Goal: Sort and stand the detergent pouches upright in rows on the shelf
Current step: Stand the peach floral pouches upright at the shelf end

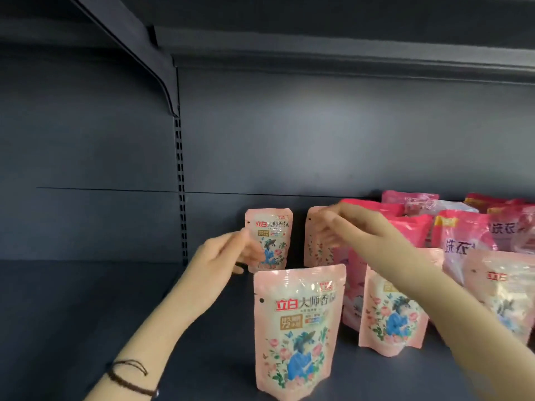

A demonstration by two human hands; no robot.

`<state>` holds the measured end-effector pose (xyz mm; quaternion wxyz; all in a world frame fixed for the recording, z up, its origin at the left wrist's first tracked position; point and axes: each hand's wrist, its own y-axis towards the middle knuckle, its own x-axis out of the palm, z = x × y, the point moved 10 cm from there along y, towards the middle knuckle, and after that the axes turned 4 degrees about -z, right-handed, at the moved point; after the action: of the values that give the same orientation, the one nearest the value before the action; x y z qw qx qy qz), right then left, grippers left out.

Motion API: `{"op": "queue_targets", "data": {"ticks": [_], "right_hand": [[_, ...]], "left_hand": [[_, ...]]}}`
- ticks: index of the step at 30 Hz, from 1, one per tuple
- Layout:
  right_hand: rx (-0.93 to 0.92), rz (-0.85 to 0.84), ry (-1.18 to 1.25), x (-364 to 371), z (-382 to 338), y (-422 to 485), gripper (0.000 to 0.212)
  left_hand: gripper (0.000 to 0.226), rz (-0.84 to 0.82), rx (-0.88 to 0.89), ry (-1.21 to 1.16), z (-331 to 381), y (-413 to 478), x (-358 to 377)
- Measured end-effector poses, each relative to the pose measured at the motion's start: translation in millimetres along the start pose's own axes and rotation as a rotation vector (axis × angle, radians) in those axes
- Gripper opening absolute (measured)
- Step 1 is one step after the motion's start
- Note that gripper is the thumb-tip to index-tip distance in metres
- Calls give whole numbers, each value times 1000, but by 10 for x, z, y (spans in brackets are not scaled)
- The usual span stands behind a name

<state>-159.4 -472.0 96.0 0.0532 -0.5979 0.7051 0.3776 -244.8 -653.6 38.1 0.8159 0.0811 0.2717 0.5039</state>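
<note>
Pale pink detergent pouches with a blue figure stand upright on the dark shelf. One stands at the front, another to its right. At the back stands a small-looking pouch; my left hand touches its left edge with fingers curled. My right hand reaches across to a second back pouch and pinches its top; motion blur hides the exact grip. Darker pink pouches crowd the back right.
A slotted upright runs down the grey back panel just left of the pouches. An upper shelf bracket slopes overhead. More pouches fill the right side. Bare shelf surface lies to the left.
</note>
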Motion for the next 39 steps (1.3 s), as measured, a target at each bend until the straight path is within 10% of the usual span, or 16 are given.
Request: {"op": "queue_targets", "data": {"ticks": [11, 39], "right_hand": [[313, 212, 686, 812, 939, -885, 19], [410, 336, 278, 1046, 1575, 439, 16]], "left_hand": [[26, 278, -59, -545, -40, -740, 673], [29, 185, -221, -237, -1098, 783, 336]]}}
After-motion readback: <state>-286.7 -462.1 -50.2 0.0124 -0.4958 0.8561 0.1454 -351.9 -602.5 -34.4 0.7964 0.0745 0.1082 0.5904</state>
